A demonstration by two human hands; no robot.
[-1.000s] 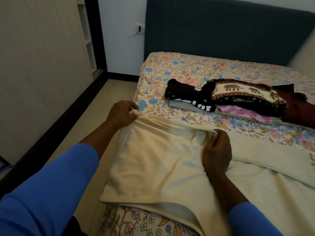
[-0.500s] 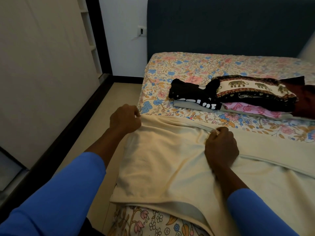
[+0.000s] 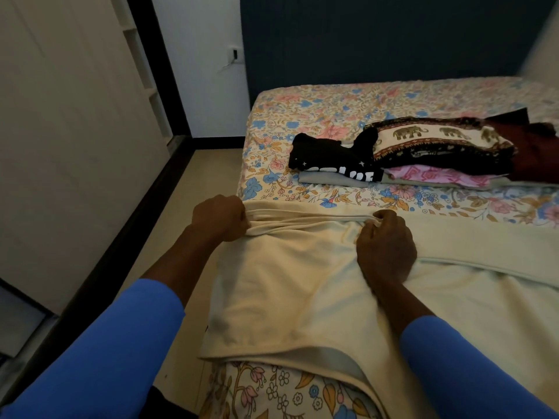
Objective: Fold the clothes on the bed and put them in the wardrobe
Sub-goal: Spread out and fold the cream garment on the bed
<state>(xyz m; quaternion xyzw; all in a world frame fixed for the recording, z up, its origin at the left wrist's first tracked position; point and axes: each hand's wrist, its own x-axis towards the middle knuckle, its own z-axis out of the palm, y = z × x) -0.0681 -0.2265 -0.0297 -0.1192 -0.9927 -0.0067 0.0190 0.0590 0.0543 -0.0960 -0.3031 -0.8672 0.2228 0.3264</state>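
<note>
Both fists clamp the cream cloth (image 3: 290,285) on the bed (image 3: 332,107): my left hand (image 3: 219,219) bunches its far corner, my right hand (image 3: 385,243) pinches the same folded edge.

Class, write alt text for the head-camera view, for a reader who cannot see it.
The left hand and right hand grip the bunched far edge of a cream cloth spread on a floral bed. Beyond it, folded clothes are stacked before a dark headboard.

A wall socket (image 3: 233,53) (a thin cord trails from it) sits on the white wall (image 3: 196,86); a dark baseboard (image 3: 116,246) edges the beige floor (image 3: 193,182).
</note>
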